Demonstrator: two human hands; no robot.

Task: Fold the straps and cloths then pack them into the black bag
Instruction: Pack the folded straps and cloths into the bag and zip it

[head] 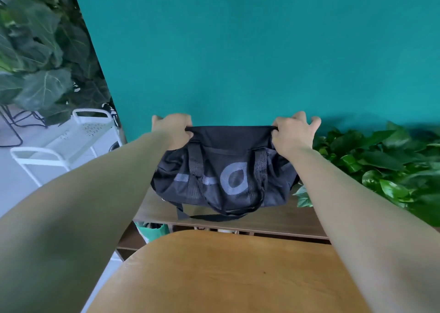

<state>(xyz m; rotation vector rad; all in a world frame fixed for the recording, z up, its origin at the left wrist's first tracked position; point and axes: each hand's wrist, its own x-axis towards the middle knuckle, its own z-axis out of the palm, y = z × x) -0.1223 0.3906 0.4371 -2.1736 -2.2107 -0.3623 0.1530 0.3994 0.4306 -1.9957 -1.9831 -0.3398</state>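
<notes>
A black bag [223, 170] with grey lettering and mesh sides hangs above a dark wooden shelf [273, 220]. My left hand [175, 128] grips its top edge at the left end. My right hand [292, 134] grips the top edge at the right end. Between them the top edge is stretched taut. Two carry handles and a long strap droop down the bag's front, reaching the shelf surface. No loose straps or cloths show in view.
A round light wooden tabletop [226, 272] lies close below me. A teal wall [262, 50] rises behind the bag. Leafy plants [381, 165] crowd the right side, large-leaf plants [40, 62] the upper left. A white metal cart [71, 141] stands at left.
</notes>
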